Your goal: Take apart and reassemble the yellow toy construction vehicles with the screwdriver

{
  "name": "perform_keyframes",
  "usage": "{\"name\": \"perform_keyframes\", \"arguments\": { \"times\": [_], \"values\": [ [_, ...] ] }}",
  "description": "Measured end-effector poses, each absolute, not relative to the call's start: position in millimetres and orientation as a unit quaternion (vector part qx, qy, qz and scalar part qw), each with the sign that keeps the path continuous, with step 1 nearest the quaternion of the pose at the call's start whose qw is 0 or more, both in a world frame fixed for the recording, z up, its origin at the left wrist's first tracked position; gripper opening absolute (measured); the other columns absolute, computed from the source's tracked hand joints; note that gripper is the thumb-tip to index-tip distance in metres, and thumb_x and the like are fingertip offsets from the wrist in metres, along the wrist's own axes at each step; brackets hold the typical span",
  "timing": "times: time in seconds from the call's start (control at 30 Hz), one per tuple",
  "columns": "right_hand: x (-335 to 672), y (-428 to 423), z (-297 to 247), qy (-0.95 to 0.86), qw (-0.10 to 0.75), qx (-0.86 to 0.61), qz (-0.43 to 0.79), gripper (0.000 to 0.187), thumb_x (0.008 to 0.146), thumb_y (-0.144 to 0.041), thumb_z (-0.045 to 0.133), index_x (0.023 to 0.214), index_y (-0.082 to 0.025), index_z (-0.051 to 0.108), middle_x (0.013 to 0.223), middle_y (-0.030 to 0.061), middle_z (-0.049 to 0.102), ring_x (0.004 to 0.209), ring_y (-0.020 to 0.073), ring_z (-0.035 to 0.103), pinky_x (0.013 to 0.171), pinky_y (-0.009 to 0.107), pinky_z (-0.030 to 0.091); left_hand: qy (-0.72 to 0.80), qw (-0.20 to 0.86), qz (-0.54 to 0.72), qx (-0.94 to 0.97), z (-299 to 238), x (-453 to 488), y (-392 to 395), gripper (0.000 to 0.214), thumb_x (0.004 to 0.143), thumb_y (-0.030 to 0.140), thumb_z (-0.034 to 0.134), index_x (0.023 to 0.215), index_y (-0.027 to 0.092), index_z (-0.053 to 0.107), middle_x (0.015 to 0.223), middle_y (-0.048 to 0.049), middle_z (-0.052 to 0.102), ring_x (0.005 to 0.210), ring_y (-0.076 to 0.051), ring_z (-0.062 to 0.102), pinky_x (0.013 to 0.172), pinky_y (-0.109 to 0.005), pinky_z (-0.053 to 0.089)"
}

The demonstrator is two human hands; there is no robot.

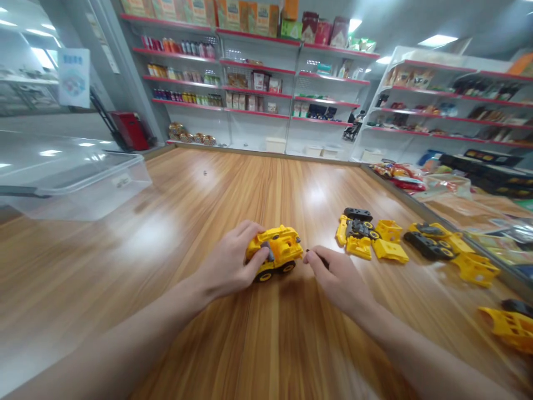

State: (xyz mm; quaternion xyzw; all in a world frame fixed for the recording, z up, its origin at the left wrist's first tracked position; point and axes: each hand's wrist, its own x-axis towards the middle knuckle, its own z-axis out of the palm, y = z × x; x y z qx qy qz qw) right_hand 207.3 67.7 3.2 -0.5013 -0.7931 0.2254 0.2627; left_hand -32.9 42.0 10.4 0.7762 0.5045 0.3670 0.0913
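My left hand (235, 258) is wrapped round a yellow toy truck (285, 247) with black wheels, which stands on the wooden table (200, 344). The thumb presses on its near side and the fingers go behind it. Just to the right of the truck, my right hand (339, 278) is closed in a pinch on a small dark thin piece (322, 261). Most of that piece is hidden by the fingers, so its kind does not show. A small gap lies between the right fingertips and the truck.
Loose yellow and black toy vehicle parts (358, 228) lie to the right, with a tracked toy vehicle (428, 241) beyond them and another yellow part (510, 328) at the right edge. A clear plastic bin (95, 191) stands at the left. Stocked shelves (258, 89) line the back.
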Motion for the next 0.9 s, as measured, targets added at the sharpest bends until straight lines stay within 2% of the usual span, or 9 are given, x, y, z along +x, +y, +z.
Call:
{"name": "perform_keyframes", "arguments": {
  "times": [0.1, 0.23, 0.3, 0.43, 0.53, 0.67, 0.73, 0.8, 0.9],
  "values": [
    [210, 71, 5, -0.779, 0.297, -0.513, 0.203, 0.032, 0.096, -0.038, 0.045, 0.079, -0.018, 0.064, 0.063, -0.0003, 0.059, 0.059, 0.0147, 0.053, 0.054, 0.027, 0.031, 0.502, 0.068, 0.413, 0.757, 10, -37, 44, 0.025, 0.087, 0.02, 0.052, 0.109, 0.023, 0.064, 0.111, -0.0086, 0.061, 0.105, -0.025, 0.06, 0.091, -0.039, 0.049],
    [208, 71, 1, -0.784, 0.303, -0.484, 0.244, 0.029, 0.096, -0.032, 0.046, 0.11, -0.019, 0.066, 0.074, 0.0012, 0.066, 0.066, 0.016, 0.058, 0.059, 0.026, 0.038, 0.507, 0.065, 0.449, 0.733, 4, -39, 47, 0.033, 0.088, 0.018, 0.052, 0.113, 0.029, 0.069, 0.119, -0.0066, 0.059, 0.112, -0.024, 0.058, 0.099, -0.041, 0.046],
    [206, 68, 0, -0.804, 0.289, -0.444, 0.272, 0.029, 0.096, -0.028, 0.045, 0.113, -0.019, 0.066, 0.081, 0.0025, 0.069, 0.071, 0.0167, 0.061, 0.063, 0.026, 0.041, 0.516, 0.092, 0.471, 0.71, -1, -39, 49, 0.031, 0.086, 0.023, 0.059, 0.115, 0.03, 0.068, 0.119, -0.0062, 0.06, 0.111, -0.025, 0.059, 0.097, -0.042, 0.048],
    [202, 60, 4, -0.834, 0.25, -0.402, 0.283, 0.024, 0.095, -0.025, 0.046, 0.097, -0.018, 0.069, 0.082, 0.0027, 0.07, 0.071, 0.016, 0.061, 0.065, 0.026, 0.041, 0.618, 0.159, 0.549, 0.54, -12, -40, 56, 0.047, 0.066, 0.039, 0.081, 0.106, 0.022, 0.063, 0.096, -0.007, 0.063, 0.091, -0.028, 0.063, 0.076, -0.042, 0.054],
    [200, 54, 8, -0.854, 0.214, -0.385, 0.278, 0.024, 0.094, -0.026, 0.047, 0.086, -0.018, 0.068, 0.07, 0.0009, 0.065, 0.063, 0.014, 0.057, 0.059, 0.025, 0.037, 0.62, 0.266, 0.568, 0.471, -14, -37, 58, 0.052, 0.062, 0.045, 0.083, 0.099, 0.018, 0.058, 0.081, -0.0045, 0.062, 0.079, -0.026, 0.065, 0.069, -0.042, 0.055],
    [197, 50, 9, -0.861, 0.206, -0.378, 0.271, 0.027, 0.093, -0.029, 0.05, 0.074, -0.017, 0.065, 0.06, -0.0015, 0.057, 0.054, 0.0118, 0.049, 0.052, 0.025, 0.03, 0.553, 0.366, 0.564, 0.493, -4, -26, 50, 0.044, 0.079, 0.051, 0.066, 0.105, 0.017, 0.055, 0.093, -0.0099, 0.069, 0.088, -0.028, 0.069, 0.073, -0.044, 0.058],
    [197, 51, 9, -0.855, 0.217, -0.387, 0.27, 0.028, 0.092, -0.028, 0.05, 0.071, -0.017, 0.064, 0.06, -0.0015, 0.058, 0.054, 0.0115, 0.049, 0.052, 0.025, 0.029, 0.496, 0.412, 0.534, 0.547, 1, -23, 43, 0.037, 0.085, 0.049, 0.058, 0.106, 0.018, 0.057, 0.103, -0.0117, 0.068, 0.1, -0.029, 0.067, 0.082, -0.046, 0.056],
    [199, 53, 8, -0.848, 0.221, -0.403, 0.264, 0.028, 0.092, -0.027, 0.049, 0.07, -0.018, 0.063, 0.061, -0.0015, 0.058, 0.054, 0.0117, 0.049, 0.052, 0.025, 0.029, 0.461, 0.374, 0.468, 0.654, 3, -22, 37, 0.035, 0.083, 0.046, 0.063, 0.109, 0.023, 0.06, 0.117, -0.0115, 0.064, 0.113, -0.03, 0.06, 0.094, -0.048, 0.051],
    [202, 58, 6, -0.843, 0.206, -0.426, 0.255, 0.029, 0.091, -0.025, 0.047, 0.065, -0.018, 0.058, 0.058, -0.0013, 0.055, 0.053, 0.0124, 0.048, 0.051, 0.025, 0.028, 0.427, 0.257, 0.368, 0.785, 2, -23, 32, 0.056, 0.071, 0.043, 0.077, 0.121, 0.028, 0.057, 0.131, -0.0121, 0.052, 0.124, -0.032, 0.049, 0.104, -0.051, 0.043]
  ]
}}
